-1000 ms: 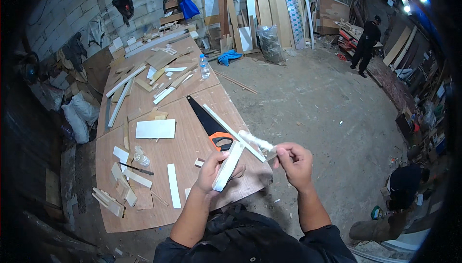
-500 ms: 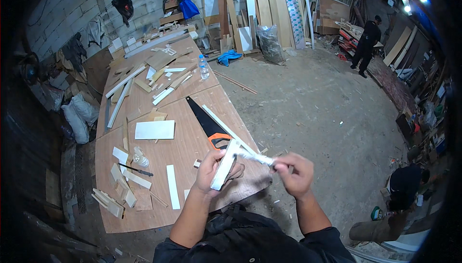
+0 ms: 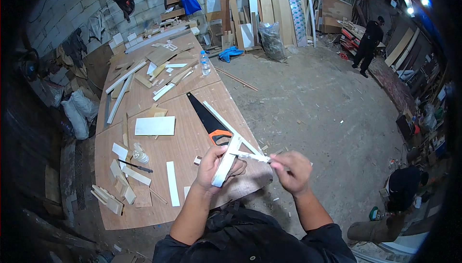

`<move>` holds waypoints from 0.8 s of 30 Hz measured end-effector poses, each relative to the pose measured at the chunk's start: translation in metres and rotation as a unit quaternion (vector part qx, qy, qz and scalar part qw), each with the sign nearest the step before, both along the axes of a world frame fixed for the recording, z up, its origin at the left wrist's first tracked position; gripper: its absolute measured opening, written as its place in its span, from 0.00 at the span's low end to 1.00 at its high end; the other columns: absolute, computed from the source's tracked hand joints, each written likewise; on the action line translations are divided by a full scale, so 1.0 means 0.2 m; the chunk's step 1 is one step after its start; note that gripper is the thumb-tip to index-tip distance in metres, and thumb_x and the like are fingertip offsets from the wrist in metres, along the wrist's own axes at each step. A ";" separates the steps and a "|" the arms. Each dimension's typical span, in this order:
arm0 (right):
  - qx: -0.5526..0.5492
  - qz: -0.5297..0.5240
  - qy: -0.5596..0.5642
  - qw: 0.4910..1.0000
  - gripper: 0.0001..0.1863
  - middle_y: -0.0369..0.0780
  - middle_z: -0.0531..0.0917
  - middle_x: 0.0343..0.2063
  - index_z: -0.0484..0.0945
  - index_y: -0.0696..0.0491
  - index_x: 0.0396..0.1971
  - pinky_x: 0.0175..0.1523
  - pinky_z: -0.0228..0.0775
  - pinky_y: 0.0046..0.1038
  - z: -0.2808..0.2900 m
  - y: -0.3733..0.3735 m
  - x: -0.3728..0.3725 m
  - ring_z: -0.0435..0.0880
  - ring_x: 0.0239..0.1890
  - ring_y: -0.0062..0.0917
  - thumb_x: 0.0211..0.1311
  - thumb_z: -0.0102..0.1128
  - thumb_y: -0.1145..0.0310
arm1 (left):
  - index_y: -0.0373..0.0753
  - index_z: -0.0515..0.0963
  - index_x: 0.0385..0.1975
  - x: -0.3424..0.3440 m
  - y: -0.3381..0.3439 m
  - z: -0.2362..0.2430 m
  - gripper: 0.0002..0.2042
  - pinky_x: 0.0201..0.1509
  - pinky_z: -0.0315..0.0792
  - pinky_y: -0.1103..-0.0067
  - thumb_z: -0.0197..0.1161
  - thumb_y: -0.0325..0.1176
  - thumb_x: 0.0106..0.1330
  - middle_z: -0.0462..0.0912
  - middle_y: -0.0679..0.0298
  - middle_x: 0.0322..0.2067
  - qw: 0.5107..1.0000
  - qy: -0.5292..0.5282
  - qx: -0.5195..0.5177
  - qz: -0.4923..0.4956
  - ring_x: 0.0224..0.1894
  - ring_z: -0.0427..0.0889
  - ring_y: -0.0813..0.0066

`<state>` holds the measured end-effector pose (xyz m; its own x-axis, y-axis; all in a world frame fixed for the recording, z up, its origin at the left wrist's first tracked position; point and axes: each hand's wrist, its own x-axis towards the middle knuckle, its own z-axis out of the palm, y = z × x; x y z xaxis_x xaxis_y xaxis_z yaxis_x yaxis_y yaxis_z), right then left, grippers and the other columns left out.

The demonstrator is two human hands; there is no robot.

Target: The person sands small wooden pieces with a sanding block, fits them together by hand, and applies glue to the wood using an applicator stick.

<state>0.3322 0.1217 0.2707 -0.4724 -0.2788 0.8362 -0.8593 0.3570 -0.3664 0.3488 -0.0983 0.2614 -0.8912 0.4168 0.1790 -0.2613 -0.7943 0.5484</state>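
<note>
My left hand [image 3: 211, 167] is closed around a short white-faced wooden piece [image 3: 225, 167], held at a tilt over the table's near right corner. In my right hand [image 3: 292, 171], fingers pinch one end of a slender, uneven white stick [image 3: 252, 156]. The stick's other end reaches the upper part of the wooden piece; its exact kind is unclear. Just beyond my left hand lies a handsaw [image 3: 207, 117] with a black blade and orange handle. Beside the saw a long narrow white strip [image 3: 231, 127] runs along the table, partly behind the held piece.
The wooden table [image 3: 159, 159] bears a white board [image 3: 155, 125], a white strip [image 3: 173, 183], a small clear bottle [image 3: 140, 155], a black thin tool [image 3: 135, 166] and wood offcuts. Farther back stands a water bottle [image 3: 205, 64]. Two other people [image 3: 370, 41] are at the right.
The wooden piece has turned slightly, showing more of its white face. The white stick and my right hand have shifted a little left, its tip now against the piece.
</note>
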 end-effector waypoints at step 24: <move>-0.170 0.038 -0.262 0.949 0.07 0.41 0.85 0.24 0.82 0.61 0.32 0.32 0.73 0.22 -0.02 -0.02 0.03 0.84 0.26 0.22 0.58 0.62 0.73 | 0.40 0.70 0.25 0.00 -0.01 0.00 0.17 0.26 0.55 0.79 0.38 0.41 0.71 0.63 0.69 0.12 1.000 0.005 -0.017 0.021 0.17 0.58 0.78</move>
<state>0.3374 0.1169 0.2666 -0.8375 -0.0839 0.5399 -0.5459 0.0861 -0.8334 0.3481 -0.1011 0.2607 -0.9064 0.3847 0.1742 -0.2221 -0.7850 0.5783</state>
